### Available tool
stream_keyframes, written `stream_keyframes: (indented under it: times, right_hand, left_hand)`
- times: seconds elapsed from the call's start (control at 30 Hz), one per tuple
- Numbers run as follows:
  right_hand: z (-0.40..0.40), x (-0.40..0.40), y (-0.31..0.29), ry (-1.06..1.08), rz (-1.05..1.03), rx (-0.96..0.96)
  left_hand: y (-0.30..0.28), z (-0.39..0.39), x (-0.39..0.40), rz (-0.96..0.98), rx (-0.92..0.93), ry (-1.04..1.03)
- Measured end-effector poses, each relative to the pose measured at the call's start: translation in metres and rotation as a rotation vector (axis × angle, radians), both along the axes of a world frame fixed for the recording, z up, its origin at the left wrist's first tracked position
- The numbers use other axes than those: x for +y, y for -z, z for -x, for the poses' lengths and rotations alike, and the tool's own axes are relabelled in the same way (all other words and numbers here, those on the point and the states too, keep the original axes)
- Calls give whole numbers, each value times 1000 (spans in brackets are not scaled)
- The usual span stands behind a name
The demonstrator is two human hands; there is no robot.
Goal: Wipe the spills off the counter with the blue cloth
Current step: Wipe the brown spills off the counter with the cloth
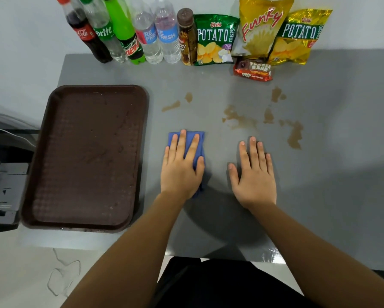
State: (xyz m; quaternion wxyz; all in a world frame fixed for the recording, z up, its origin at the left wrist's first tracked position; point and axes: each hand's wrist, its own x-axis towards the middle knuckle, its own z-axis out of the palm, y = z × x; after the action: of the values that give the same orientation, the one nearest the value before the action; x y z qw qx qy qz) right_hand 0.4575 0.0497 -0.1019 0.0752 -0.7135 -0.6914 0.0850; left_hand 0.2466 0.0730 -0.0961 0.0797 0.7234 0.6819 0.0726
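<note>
My left hand (181, 167) lies flat, fingers spread, on top of the folded blue cloth (198, 142) on the grey counter (331, 174). Most of the cloth is hidden under the hand. My right hand (253, 174) rests palm down on the bare counter to the right of the cloth, fingers apart, holding nothing. Brown spills lie beyond both hands: two small streaks (172, 105) above the cloth, a larger blotch (237, 117) further right, and several patches (294, 134) at the far right.
A brown empty tray (53, 174) sits at the left of the counter. Along the back wall stand several drink bottles (129, 32) and snack bags (262, 25), with a chocolate bar pack (252, 70) in front. A dark machine (2, 185) is off the left edge.
</note>
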Motion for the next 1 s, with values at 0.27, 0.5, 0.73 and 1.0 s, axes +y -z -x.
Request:
stream_keyframes:
  times: [0.27, 0.5, 0.73, 1.0]
  right_hand:
    - [0, -1, 2, 7, -25, -15]
    - [2, 0, -2, 15, 0, -12]
    - [2, 0, -3, 8, 10, -5]
    - [0, -1, 0, 10, -16, 10]
  left_hand:
    - [-2, 22, 97, 48, -2, -212]
    - [-10, -12, 153, 96, 2, -90]
    - [-15, -33, 104, 114, -16, 105]
    - [-2, 6, 18, -26, -91, -60]
